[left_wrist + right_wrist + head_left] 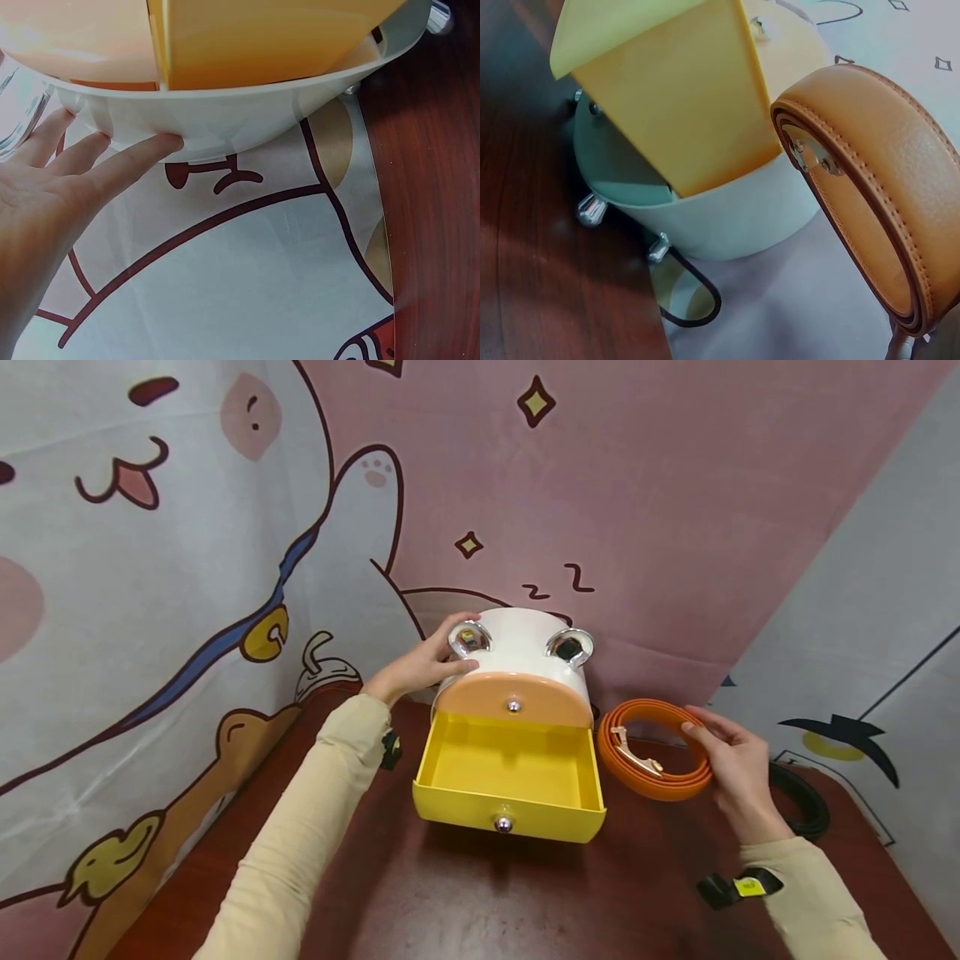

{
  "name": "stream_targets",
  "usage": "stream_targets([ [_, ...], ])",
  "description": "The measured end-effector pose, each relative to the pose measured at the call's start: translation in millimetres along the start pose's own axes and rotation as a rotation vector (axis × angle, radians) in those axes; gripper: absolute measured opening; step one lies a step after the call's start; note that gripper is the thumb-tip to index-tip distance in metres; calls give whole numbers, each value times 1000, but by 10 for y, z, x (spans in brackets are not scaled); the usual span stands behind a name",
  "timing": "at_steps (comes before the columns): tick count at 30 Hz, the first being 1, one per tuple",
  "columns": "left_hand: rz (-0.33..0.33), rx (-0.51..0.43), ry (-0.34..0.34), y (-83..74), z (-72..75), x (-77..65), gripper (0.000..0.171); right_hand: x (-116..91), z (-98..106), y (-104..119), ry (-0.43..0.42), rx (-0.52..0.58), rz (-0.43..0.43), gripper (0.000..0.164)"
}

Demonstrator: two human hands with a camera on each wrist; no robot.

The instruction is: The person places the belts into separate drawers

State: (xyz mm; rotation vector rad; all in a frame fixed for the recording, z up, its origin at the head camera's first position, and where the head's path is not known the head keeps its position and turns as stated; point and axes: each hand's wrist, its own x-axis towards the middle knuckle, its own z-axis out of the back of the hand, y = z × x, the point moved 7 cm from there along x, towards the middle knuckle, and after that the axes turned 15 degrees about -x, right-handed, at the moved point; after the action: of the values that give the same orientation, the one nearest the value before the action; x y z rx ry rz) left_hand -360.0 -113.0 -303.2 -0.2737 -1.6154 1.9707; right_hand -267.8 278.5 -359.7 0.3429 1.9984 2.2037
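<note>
A small white cabinet (521,639) with two silver eye-like rings stands on the table. Its yellow drawer (510,768) is pulled out and holds nothing; above it an orange drawer front (480,695) with a silver knob is closed. My left hand (427,664) rests on the cabinet's upper left, thumb and fingers on either side of the silver ring. In the left wrist view its fingers (142,152) lie nearly straight against the white shell. Right of the drawer, my right hand (738,768) pinches a coiled orange belt (660,789) with a metal buckle, raised beside the cabinet.
A black coil (813,802) lies at the table's right side, partly behind my right hand. The dark red-brown table (480,902) meets a cartoon-printed cloth (637,510) at the back and sides. Silver feet (592,210) support the cabinet.
</note>
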Motion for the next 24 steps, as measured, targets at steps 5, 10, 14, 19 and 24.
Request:
stream_targets([
  [5, -1, -7, 0, 2, 6, -3, 71, -29, -54, 109, 32, -7, 23, 27],
  [10, 0, 4, -1, 4, 11, -1, 71, -80, -138, 194, 49, -18, 57, 24],
  [14, -3, 0, 6, 11, 9, 6, 72, -121, -207, 226, 73, -36, 79, 24],
  [19, -18, -8, 15, 26, 12, 22, 71, -146, -281, 246, 92, -79, 88, 26],
  [24, -18, -16, 14, 16, 6, 22, 71, -164, -342, 256, 95, -148, 80, 23],
])
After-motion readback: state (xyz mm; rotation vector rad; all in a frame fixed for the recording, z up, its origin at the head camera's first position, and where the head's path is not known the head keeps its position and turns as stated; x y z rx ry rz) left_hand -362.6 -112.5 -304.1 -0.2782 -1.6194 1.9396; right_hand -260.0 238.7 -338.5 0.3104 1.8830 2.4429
